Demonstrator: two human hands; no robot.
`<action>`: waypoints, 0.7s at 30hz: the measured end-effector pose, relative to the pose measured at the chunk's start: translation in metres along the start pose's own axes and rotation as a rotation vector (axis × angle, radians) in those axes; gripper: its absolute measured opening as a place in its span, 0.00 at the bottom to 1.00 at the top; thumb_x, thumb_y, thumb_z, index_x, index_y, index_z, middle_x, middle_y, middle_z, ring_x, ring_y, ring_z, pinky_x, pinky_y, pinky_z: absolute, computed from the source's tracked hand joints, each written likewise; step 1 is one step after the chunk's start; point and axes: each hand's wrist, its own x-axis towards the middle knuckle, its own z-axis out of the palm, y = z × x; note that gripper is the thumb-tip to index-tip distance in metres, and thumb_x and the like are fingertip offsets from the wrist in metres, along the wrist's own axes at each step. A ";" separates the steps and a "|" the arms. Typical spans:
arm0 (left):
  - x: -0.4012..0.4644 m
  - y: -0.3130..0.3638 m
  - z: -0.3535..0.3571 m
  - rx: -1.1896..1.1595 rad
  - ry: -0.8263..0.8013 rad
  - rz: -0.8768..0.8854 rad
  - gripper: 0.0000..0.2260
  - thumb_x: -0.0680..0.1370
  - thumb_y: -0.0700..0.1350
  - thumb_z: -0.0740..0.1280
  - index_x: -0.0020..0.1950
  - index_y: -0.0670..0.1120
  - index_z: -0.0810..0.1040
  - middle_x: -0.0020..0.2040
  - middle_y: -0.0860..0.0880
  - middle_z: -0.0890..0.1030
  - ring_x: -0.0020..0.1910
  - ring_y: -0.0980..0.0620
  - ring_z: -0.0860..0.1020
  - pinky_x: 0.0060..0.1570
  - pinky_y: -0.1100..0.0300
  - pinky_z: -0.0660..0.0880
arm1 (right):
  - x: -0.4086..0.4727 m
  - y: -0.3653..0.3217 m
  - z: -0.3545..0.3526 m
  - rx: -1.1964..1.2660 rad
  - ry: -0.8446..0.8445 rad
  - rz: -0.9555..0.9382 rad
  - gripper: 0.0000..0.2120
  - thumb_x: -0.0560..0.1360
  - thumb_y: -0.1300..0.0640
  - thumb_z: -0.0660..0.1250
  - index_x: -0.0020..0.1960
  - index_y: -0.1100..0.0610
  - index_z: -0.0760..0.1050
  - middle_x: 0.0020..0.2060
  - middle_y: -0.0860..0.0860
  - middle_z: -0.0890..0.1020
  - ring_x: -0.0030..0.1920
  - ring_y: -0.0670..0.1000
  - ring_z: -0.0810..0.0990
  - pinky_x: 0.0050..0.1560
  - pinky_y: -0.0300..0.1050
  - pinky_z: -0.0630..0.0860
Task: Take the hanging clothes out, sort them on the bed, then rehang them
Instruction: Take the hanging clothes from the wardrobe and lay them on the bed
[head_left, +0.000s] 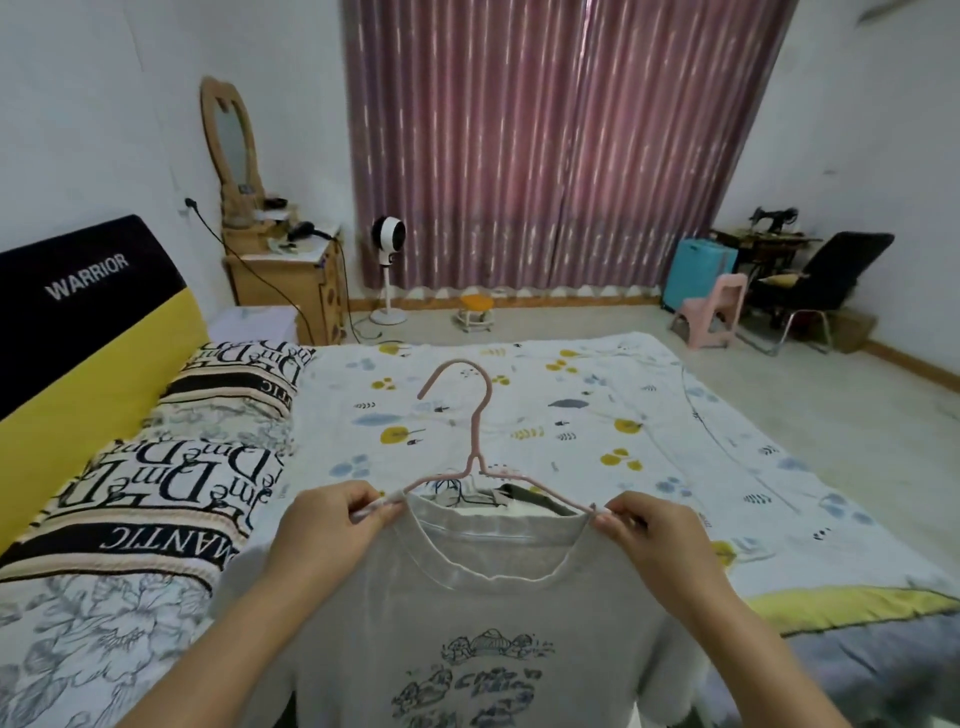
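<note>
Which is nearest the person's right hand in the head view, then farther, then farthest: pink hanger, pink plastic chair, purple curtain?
From the right hand:
1. Pink hanger, its arm pinched by that hand with the shirt's shoulder.
2. Pink plastic chair, on the floor beyond the bed, right.
3. Purple curtain, along the back wall.

The black headboard cover (78, 291) reads "WARRIOR"; the striped pillow (156, 525) shows "ANTIC", the rest of that word hidden.
</note>
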 end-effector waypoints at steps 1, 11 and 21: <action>0.010 -0.003 0.004 0.000 -0.009 -0.001 0.10 0.72 0.51 0.71 0.34 0.47 0.79 0.29 0.50 0.78 0.32 0.52 0.75 0.31 0.59 0.65 | 0.008 0.001 0.005 -0.008 -0.003 0.014 0.07 0.74 0.52 0.68 0.38 0.48 0.75 0.31 0.46 0.77 0.34 0.42 0.73 0.35 0.36 0.65; 0.105 -0.033 0.061 -0.036 -0.021 -0.041 0.09 0.73 0.49 0.70 0.38 0.45 0.80 0.30 0.53 0.76 0.32 0.54 0.73 0.30 0.61 0.64 | 0.101 0.025 0.054 -0.007 -0.022 0.049 0.10 0.79 0.56 0.59 0.42 0.51 0.76 0.37 0.44 0.79 0.44 0.49 0.76 0.47 0.47 0.69; 0.214 -0.082 0.159 0.094 -0.083 -0.161 0.13 0.74 0.48 0.69 0.31 0.53 0.70 0.31 0.53 0.76 0.38 0.49 0.77 0.32 0.59 0.64 | 0.238 0.101 0.135 -0.141 -0.198 0.093 0.05 0.76 0.59 0.63 0.45 0.50 0.75 0.41 0.48 0.79 0.49 0.53 0.78 0.45 0.45 0.68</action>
